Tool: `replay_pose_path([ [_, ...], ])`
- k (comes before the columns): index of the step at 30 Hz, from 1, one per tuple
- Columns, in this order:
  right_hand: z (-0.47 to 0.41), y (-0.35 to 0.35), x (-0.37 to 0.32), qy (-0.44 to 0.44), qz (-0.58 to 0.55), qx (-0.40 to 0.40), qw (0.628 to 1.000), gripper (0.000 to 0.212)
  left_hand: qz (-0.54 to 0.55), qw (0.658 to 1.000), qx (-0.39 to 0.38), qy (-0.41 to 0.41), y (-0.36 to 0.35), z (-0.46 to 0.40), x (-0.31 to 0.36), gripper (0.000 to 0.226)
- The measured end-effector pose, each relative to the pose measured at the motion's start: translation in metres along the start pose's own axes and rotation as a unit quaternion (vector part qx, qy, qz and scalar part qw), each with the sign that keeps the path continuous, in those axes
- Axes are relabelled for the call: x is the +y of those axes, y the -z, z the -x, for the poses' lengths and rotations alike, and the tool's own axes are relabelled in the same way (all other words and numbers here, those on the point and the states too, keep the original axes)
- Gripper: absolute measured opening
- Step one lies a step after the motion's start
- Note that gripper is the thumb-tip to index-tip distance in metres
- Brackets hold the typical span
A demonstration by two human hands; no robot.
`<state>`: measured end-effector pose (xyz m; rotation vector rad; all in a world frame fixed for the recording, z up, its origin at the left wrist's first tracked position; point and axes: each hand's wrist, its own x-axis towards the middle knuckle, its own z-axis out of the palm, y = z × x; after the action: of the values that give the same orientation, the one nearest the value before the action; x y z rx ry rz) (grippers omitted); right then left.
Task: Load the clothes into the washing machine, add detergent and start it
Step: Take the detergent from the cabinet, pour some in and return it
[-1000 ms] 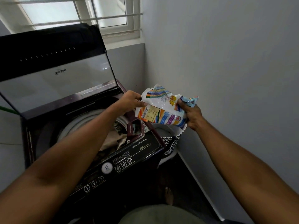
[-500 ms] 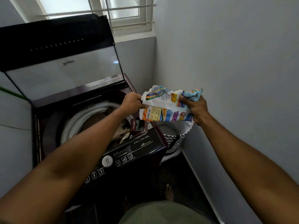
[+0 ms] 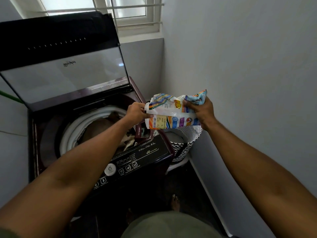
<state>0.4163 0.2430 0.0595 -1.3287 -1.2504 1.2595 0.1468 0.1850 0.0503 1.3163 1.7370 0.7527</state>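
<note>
Detergent packet [image 3: 173, 112] held crumpled and sideways between both hands, left hand [image 3: 136, 112] fingers pinching its left edge, right hand [image 3: 201, 109] fingers curled round its right end, above the open detergent drawer [image 3: 143, 134]; washing machine [image 3: 96, 134] drum holds clothes [image 3: 101, 127]; patterned basket [image 3: 183, 145] below, contents unclear.

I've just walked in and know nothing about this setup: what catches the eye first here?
A colourful detergent packet held up at centre, the left hand pinching its left edge and the right hand gripping its right end. Below-left, the washing machine stands with its lid raised and clothes in the drum.
</note>
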Motion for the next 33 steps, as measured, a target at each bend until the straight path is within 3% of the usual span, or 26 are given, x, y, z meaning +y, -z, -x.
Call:
replay_pose_path([
  [9,0.008,-0.006,-0.005,0.014,0.037,0.030,0.999,0.062,0.000,1.000,0.014,-0.003,0.000,0.000,-0.009,0.024],
  [14,0.010,-0.010,-0.011,0.055,0.127,0.061,0.989,0.053,0.019,1.000,0.024,0.008,-0.003,0.004,-0.007,0.023],
  [21,0.010,-0.013,-0.014,0.066,0.157,0.063,0.983,0.047,0.038,0.999,0.024,0.017,-0.004,0.006,-0.010,0.024],
  [33,0.009,-0.028,-0.024,0.092,0.194,0.059,0.975,0.057,0.039,0.999,0.031,0.002,-0.004,0.007,-0.022,0.024],
])
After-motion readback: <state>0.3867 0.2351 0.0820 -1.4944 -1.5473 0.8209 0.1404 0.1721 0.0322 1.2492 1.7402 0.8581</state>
